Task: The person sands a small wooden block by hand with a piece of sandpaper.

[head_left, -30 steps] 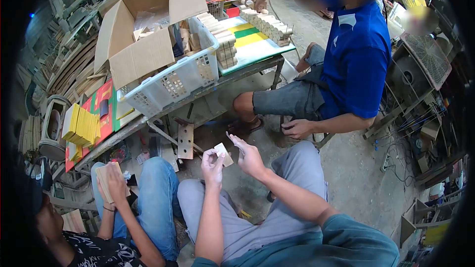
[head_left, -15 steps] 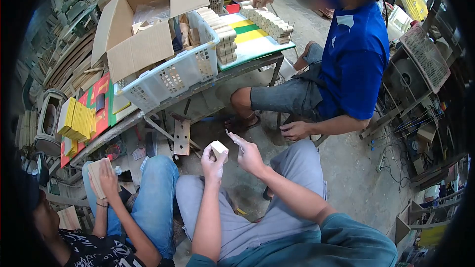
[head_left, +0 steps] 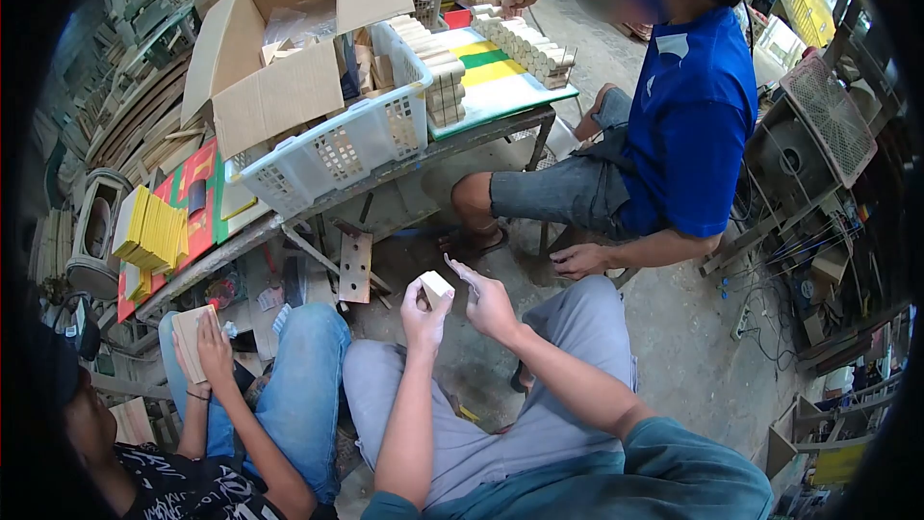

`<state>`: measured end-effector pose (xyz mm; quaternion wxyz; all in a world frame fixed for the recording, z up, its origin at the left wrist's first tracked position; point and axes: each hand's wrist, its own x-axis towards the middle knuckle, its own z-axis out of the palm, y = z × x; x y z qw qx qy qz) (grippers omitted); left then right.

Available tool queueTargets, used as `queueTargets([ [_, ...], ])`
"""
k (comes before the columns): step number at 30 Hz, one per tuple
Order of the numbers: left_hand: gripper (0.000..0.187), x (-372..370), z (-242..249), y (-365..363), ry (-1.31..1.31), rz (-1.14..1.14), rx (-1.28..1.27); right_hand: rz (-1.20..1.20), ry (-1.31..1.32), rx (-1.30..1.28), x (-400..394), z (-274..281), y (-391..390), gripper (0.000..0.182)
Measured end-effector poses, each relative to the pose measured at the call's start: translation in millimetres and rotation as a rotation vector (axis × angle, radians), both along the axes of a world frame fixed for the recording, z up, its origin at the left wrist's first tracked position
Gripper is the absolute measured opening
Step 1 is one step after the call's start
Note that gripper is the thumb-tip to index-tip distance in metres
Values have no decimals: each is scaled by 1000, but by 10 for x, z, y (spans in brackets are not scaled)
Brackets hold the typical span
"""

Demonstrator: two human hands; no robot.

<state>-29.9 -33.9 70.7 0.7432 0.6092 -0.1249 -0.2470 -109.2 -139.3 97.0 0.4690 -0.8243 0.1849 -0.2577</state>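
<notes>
Workshop floor (head_left: 683, 327), block (head_left: 437, 286) tilted, long axis unclear

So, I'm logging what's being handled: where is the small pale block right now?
In the head view, just below and left of centre, the small pale block is in the left hand, with the open right hand beside it.

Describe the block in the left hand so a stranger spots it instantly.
Find the grey trousers at bottom centre. Above their left leg, the left hand grips the pale block, shorter and chunkier than the flat wood held further left.
</notes>
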Motion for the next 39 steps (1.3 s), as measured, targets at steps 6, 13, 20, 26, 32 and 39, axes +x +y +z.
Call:
queueTargets([
  [6, 47, 0, 34, 24, 15, 49, 56, -7, -46, -43, -1, -59, -24, 61],
  [13, 42, 2, -23, 21, -108, 29, 89, 48, -36, 48, -23, 65, 71, 61],
  [20, 42, -36, 94, 15, -271, -132, -8, 130, -44, -35, 42, -39, 65, 60],
  [26, 35, -12, 39, 83, -316, -41, 148, 124, -70, -61, 39, -11, 206, 52],
  [32, 36, 22, -15, 129, -339, -82, 254, 65, 20, 9, 76, 5, 256, 48],
  [39, 34, -12, -65, 87, -317, -109, 139, 63, 74, 89, 73, -41, 151, 53],
])
